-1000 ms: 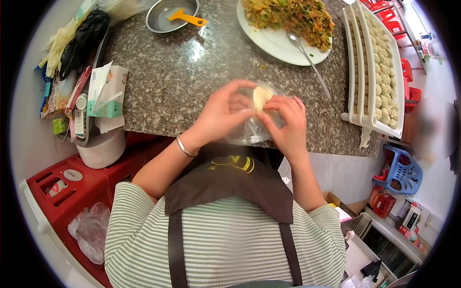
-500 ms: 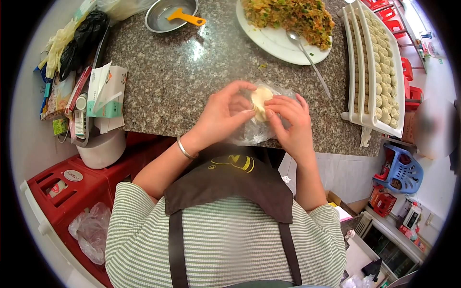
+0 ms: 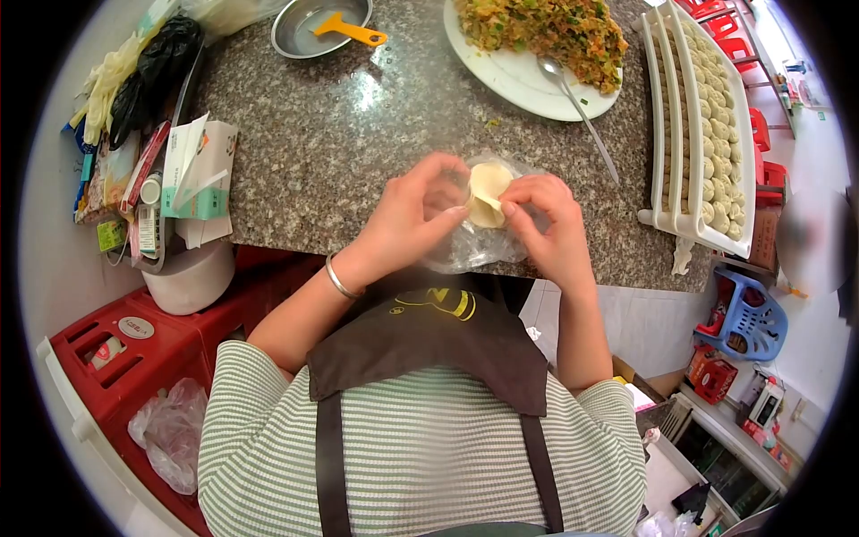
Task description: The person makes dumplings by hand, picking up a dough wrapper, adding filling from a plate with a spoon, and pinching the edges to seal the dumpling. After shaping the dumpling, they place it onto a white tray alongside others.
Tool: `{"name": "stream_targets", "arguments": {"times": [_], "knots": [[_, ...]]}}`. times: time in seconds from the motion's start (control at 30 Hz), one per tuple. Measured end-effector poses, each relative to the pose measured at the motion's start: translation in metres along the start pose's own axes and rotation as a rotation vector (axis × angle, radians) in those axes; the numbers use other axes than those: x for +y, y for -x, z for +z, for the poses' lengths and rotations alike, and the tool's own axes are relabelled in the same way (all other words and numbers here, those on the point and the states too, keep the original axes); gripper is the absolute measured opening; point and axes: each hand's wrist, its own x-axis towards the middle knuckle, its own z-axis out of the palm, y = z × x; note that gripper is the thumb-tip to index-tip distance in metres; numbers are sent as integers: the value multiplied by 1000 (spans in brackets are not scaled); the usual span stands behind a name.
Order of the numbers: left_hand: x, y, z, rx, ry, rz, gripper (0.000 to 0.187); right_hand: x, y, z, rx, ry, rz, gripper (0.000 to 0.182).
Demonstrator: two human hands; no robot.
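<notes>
A round, pale dough wrapper (image 3: 488,185) is held over a clear plastic bag (image 3: 467,247) near the front edge of the counter. My right hand (image 3: 552,221) pinches the wrapper's right edge between thumb and fingers, lifting a small fold there. On the opposite side, my left hand (image 3: 413,211) curls its thumb and fingertips at the wrapper's left edge, steadying it. Beyond the hands, a white plate (image 3: 501,82) carries a heap of chopped filling (image 3: 564,36) in orange and green. A metal spoon (image 3: 580,109) rests on the plate, its handle reaching over the rim.
Stacked white trays (image 3: 677,219) of shaped dumplings (image 3: 716,134) stand at the right. A metal bowl (image 3: 291,38) with a yellow-handled scraper (image 3: 352,31) sits at the back left. A tissue box (image 3: 199,170) is at the left edge, above red plastic stools (image 3: 116,358).
My right hand has shifted slightly right and its fingers have drawn back into a pinch at the wrapper's edge. More of the wrapper's surface now shows. My left hand stays nearly in place.
</notes>
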Motion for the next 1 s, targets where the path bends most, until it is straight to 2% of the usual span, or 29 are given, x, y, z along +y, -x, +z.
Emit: {"name": "stream_targets", "arguments": {"times": [0.13,0.2,0.37,0.47,0.5,0.57,0.6,0.63,0.67,0.7,0.73,0.8,0.83,1.0], "knots": [[2,5,-3,62,-131,57,36,8,-1,-9,-11,-226,134,9],[2,7,-5,71,-145,58,35,8,-5,-20,-99,-626,419,15],[3,7,-8,68,-252,37,31,25,-11,-42,-102,-820,507,17],[2,8,-9,93,-268,57,27,32,-13,-55,-105,-1091,504,20],[5,8,-8,88,-267,62,27,32,-12,-57,-99,-1088,503,20],[16,8,-5,237,-602,351,25,27,-12,-59,-3,-1113,480,19],[23,10,-1,229,-600,354,25,21,-11,-57,26,-1076,467,19],[30,12,3,183,-409,300,23,13,-10,-52,33,-1076,470,19],[33,13,7,140,-220,241,22,4,-9,-46,49,-901,460,18],[33,11,12,141,-221,235,22,-5,-7,-39,59,-728,448,17],[31,6,16,41,-29,151,20,-16,-7,-32,24,-723,442,14],[26,0,24,-73,257,54,15,-16,-1,-13,26,-570,308,10],[23,-1,22,-71,254,53,15,-16,0,-6,47,-455,209,9],[12,-2,22,-33,238,3,11,-25,6,1,113,-258,163,7]]}}
